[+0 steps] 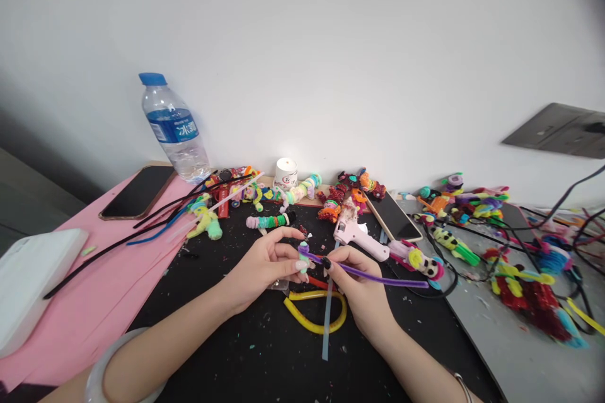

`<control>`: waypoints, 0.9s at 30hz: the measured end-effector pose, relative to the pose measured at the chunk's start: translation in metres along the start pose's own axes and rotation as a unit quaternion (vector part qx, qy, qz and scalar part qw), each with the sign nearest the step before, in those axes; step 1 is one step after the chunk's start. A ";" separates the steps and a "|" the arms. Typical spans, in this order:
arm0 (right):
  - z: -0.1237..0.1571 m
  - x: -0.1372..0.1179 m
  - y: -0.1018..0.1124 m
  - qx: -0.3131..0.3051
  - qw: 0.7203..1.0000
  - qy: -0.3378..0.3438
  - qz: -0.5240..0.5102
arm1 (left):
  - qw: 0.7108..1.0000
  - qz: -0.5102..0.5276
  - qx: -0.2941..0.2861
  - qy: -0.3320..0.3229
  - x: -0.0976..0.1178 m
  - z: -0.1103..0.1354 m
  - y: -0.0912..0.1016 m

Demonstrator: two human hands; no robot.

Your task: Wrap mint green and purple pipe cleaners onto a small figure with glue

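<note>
Between the fingertips of my left hand (271, 262) is a small mint-green pipe-cleaner figure (303, 260) with purple wound at its top. My right hand (362, 286) pinches a purple pipe cleaner (378, 278), whose free end sticks out to the right. Its other end meets the top of the green figure. Below the hands, a yellow tube (307, 325) lies curved on the black mat. A translucent glue stick (327, 321) lies across it. Just behind my right hand rests a pale pink glue gun (362, 239).
A water bottle (174, 132) and a paper cup (286, 172) stand by the wall. One phone (137, 192) lies on pink paper (118, 264), another phone (394, 217) behind the glue gun. Several pipe-cleaner figures (458, 245) and black cables spread over the right side. A white box (42, 283) sits left.
</note>
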State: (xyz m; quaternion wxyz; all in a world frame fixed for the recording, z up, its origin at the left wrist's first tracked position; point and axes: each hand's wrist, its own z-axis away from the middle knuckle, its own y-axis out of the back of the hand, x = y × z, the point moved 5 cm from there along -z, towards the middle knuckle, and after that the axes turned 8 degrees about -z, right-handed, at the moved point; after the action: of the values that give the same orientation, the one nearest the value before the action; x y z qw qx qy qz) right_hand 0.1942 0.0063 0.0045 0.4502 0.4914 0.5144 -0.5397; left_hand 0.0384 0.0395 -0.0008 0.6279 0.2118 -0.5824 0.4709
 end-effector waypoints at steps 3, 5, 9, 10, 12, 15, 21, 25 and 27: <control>-0.001 0.003 0.002 0.009 1.000 -0.017 -0.007 | 1.000 0.010 -0.007 0.012 0.001 0.001 -0.001; -0.002 0.003 0.002 0.011 1.000 -0.025 -0.007 | 1.000 0.015 -0.014 0.017 0.001 0.001 -0.002; -0.003 0.003 0.002 0.009 0.999 -0.038 -0.018 | 0.998 0.031 -0.047 0.031 -0.002 0.003 -0.004; -0.003 0.003 0.001 0.006 0.999 -0.041 -0.021 | 0.997 0.036 -0.058 0.031 -0.002 0.003 -0.004; -0.003 0.003 0.000 -0.003 0.999 -0.044 -0.025 | 0.995 0.046 -0.080 0.028 -0.002 0.004 -0.006; -0.003 0.004 -0.001 -0.015 0.998 -0.051 -0.019 | 0.993 0.053 -0.105 0.026 -0.002 0.004 -0.008; -0.002 0.006 -0.002 -0.031 0.998 -0.059 0.004 | 0.988 0.058 -0.140 0.033 -0.003 0.005 -0.013; -0.003 0.003 0.000 -0.016 0.999 -0.037 0.013 | 0.992 0.049 -0.110 0.035 -0.003 0.004 -0.009; -0.003 0.002 0.002 -0.007 0.999 -0.021 0.023 | 0.995 0.034 -0.082 0.033 -0.002 0.002 -0.006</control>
State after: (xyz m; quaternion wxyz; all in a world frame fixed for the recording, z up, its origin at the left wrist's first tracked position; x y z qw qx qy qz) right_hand 0.1959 0.0096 0.0022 0.4764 0.4882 0.4971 -0.5363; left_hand 0.0429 0.0342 -0.0007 0.6455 0.1236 -0.6050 0.4495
